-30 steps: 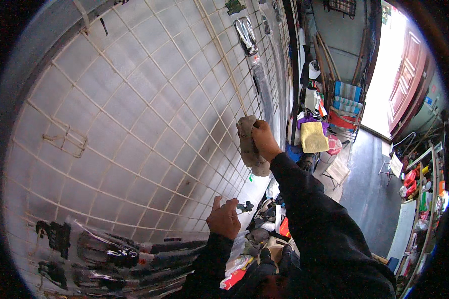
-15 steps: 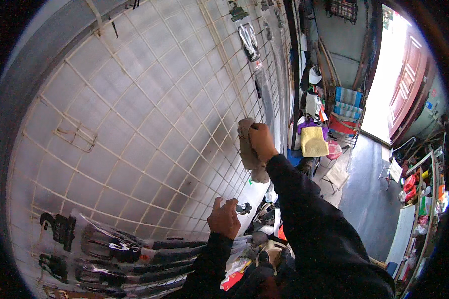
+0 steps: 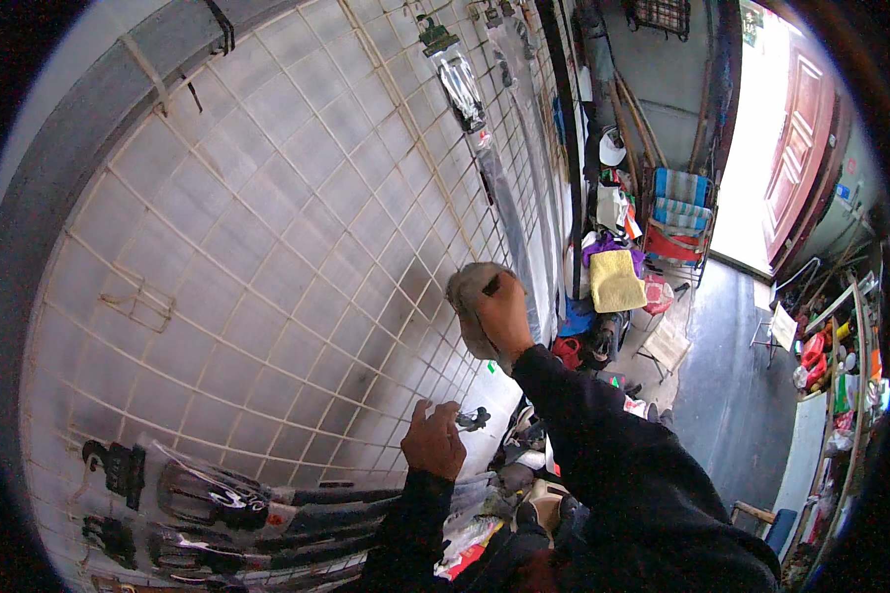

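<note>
A pale wire grid panel (image 3: 267,227) stands in front of a grey, translucent backing. My right hand (image 3: 506,314) grips a grey-brown cloth (image 3: 473,306) at the panel's right part; the cloth bunches out around the fingers. Lower down, my left hand (image 3: 434,439) is at the grid with its fingers bent, seemingly hooked on the wires. Just right of it is a small dark piece (image 3: 474,420), too small to identify. Packaged belts (image 3: 213,494) in clear plastic hang at lower left, and another packaged belt (image 3: 462,89) hangs near the top.
Piled goods lie below my hands. To the right are a yellow cushion (image 3: 618,282), a striped folding chair (image 3: 680,212) and a small stool (image 3: 665,348). A dark floor (image 3: 727,366) leads to a bright doorway with a reddish door (image 3: 799,148). Crowded shelves (image 3: 831,395) line the far right.
My right hand has moved a little down and left with the cloth, which is now more bunched and turned. My left hand stays at about the same place. The view has shifted slightly.
</note>
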The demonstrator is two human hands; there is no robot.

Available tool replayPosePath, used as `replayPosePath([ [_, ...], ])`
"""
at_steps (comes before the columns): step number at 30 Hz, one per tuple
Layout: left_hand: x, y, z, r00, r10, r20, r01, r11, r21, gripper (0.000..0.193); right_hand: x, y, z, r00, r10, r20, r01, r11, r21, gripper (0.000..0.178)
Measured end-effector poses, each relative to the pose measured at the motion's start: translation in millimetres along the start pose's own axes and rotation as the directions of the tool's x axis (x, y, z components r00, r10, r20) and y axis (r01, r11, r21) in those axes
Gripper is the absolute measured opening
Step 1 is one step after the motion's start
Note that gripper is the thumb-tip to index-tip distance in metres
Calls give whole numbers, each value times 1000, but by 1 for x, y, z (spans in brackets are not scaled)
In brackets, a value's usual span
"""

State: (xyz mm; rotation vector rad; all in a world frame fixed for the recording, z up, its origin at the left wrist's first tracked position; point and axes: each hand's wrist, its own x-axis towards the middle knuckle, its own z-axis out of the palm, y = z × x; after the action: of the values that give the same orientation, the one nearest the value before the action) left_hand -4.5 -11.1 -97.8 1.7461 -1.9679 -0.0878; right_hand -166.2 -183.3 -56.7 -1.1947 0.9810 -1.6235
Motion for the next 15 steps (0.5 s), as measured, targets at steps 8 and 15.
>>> replayPosePath([
  [8,-3,-1,-1,998,58,5,-58,998,26,24,38,22,22,1000,9,-10,-13,893,-450,28],
  [15,-1,-3,1,1000,24,-3,-24,1000,11,26,28,29,8,935,310,170,-353,836,421,25],
])
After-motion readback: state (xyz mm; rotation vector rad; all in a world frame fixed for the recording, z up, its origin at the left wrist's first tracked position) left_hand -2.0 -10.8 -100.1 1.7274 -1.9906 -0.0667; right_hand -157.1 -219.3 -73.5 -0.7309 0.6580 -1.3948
